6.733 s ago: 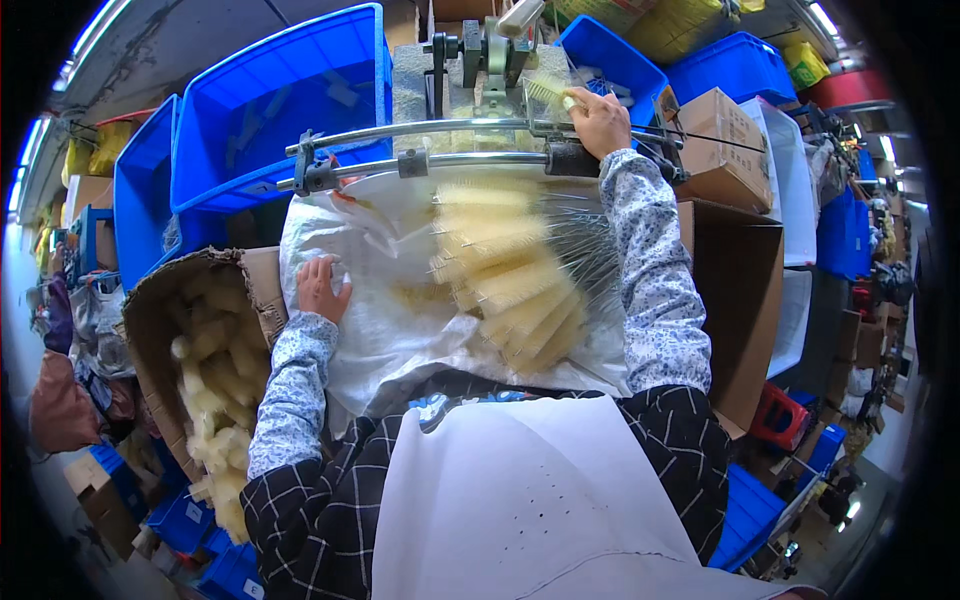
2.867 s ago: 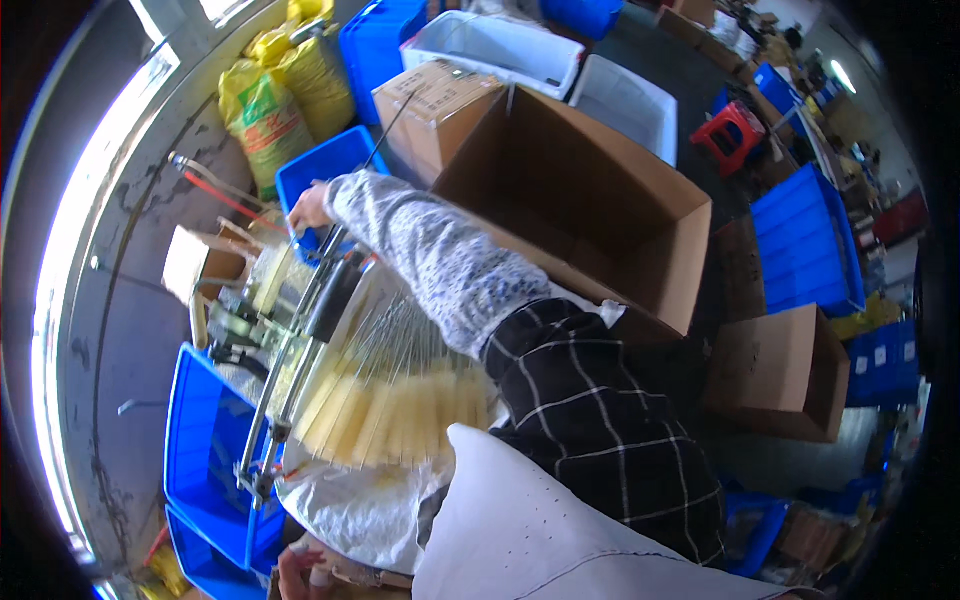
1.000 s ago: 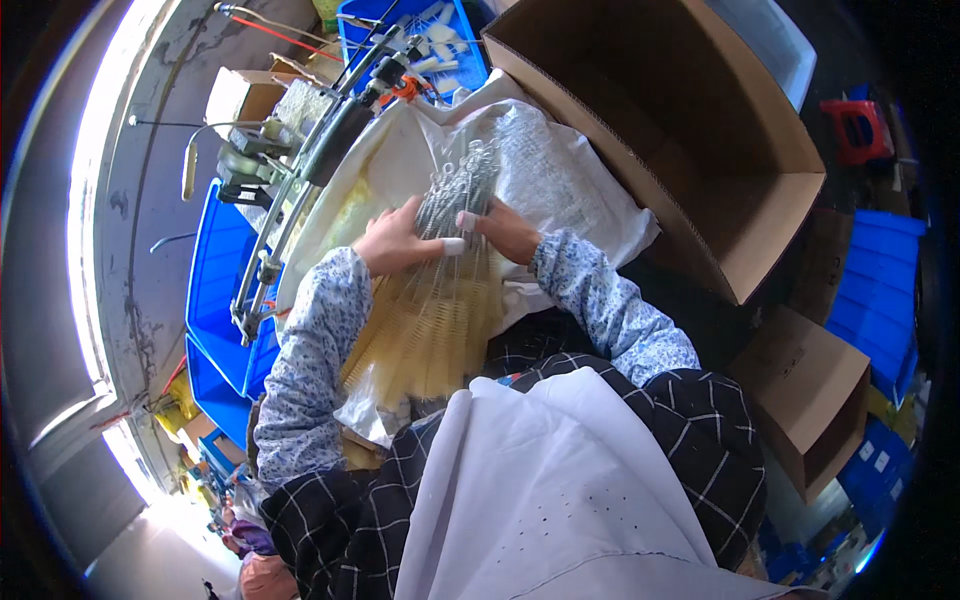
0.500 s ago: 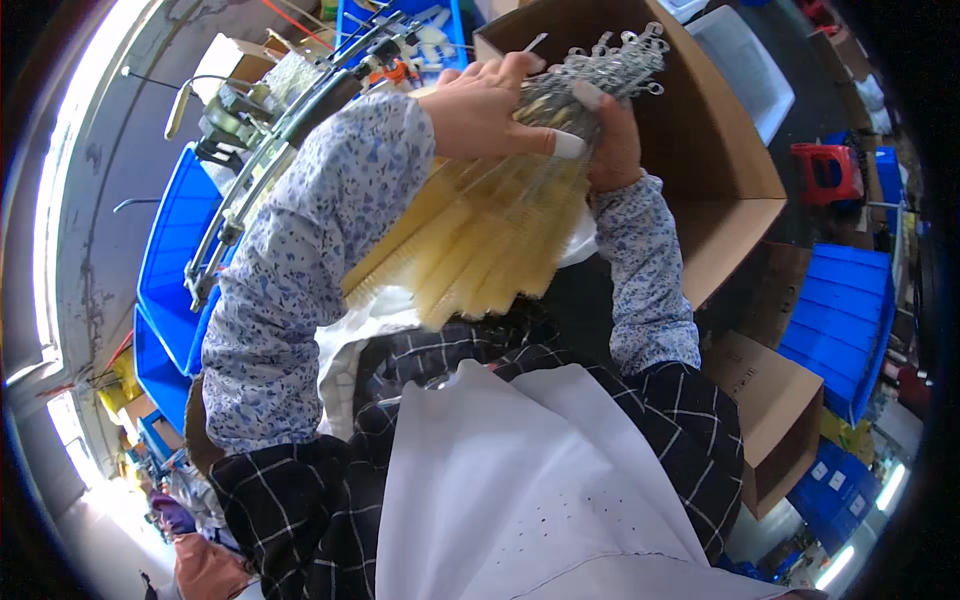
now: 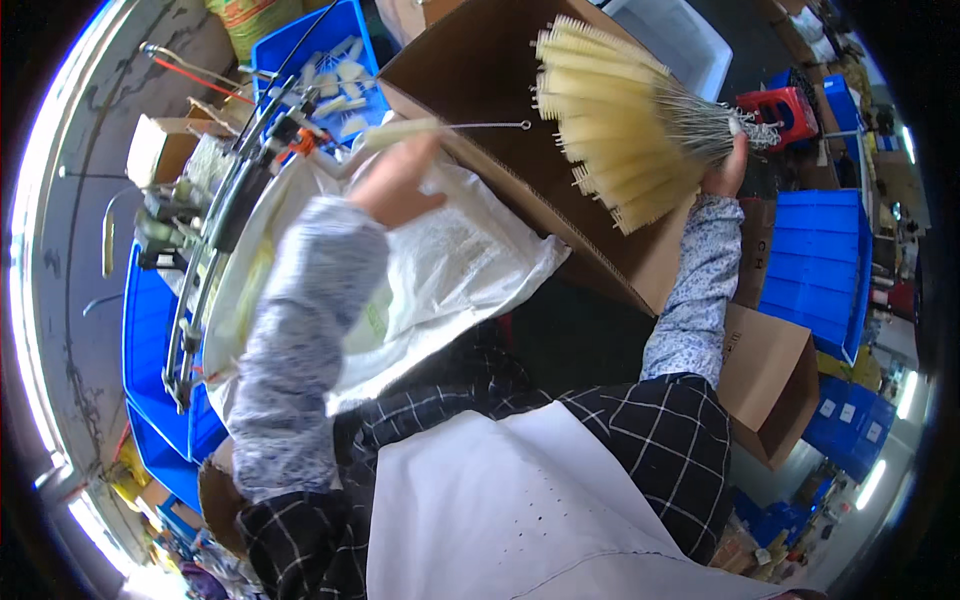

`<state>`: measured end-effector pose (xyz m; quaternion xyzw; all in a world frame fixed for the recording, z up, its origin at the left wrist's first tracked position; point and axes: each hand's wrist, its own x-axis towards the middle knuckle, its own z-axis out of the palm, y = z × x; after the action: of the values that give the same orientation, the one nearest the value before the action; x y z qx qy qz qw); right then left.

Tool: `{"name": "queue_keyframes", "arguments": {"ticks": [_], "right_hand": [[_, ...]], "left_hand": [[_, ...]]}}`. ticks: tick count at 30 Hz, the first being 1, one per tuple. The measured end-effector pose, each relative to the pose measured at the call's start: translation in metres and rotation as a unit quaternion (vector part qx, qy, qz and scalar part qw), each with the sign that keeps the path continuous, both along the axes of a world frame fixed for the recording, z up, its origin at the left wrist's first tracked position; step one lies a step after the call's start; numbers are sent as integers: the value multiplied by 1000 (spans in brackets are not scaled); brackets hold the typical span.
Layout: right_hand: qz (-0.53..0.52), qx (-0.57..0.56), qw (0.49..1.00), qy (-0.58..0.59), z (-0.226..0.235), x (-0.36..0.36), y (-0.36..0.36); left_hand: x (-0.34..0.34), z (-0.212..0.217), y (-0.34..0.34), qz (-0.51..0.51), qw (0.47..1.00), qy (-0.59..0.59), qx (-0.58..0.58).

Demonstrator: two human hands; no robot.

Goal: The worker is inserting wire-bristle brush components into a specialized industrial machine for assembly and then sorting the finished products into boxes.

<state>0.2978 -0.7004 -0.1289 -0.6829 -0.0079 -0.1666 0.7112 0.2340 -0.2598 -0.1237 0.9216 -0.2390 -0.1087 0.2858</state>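
Observation:
My right hand grips the twisted wire stems of a fanned bundle of pale yellow bottle brushes, held over a large open cardboard box. My left hand holds a single yellow brush with a looped wire handle, raised above a white plastic sheet that lies over the worktop. Both forearms wear patterned grey sleeves.
A metal machine frame runs along the left, above blue plastic bins. A blue bin with several pale brushes stands behind it. Blue crates, a smaller open carton and a red stool stand to the right.
The bundle has swung right over the big carton and now hangs in my right hand alone. My left hand has come off it and holds one brush.

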Motion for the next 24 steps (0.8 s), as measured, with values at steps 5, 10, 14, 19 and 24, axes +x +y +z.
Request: {"name": "queue_keyframes", "arguments": {"ticks": [5,10,14,19,24], "right_hand": [[-187,36,977,96,-31,45,-6],[-175,48,973,142,-91,61,-18],[-161,40,971,170,-119,56,-11],[-3,-79,979,190,-119,40,-5],[183,-139,963,138,-54,36,55]], "left_hand": [[28,-54,-58,30,992,-79,89],[38,-74,-51,67,964,-93,239],[40,-60,-42,-2,955,-106,278],[61,-10,-57,25,979,-183,87],[98,3,-139,33,971,-229,-62]]}}
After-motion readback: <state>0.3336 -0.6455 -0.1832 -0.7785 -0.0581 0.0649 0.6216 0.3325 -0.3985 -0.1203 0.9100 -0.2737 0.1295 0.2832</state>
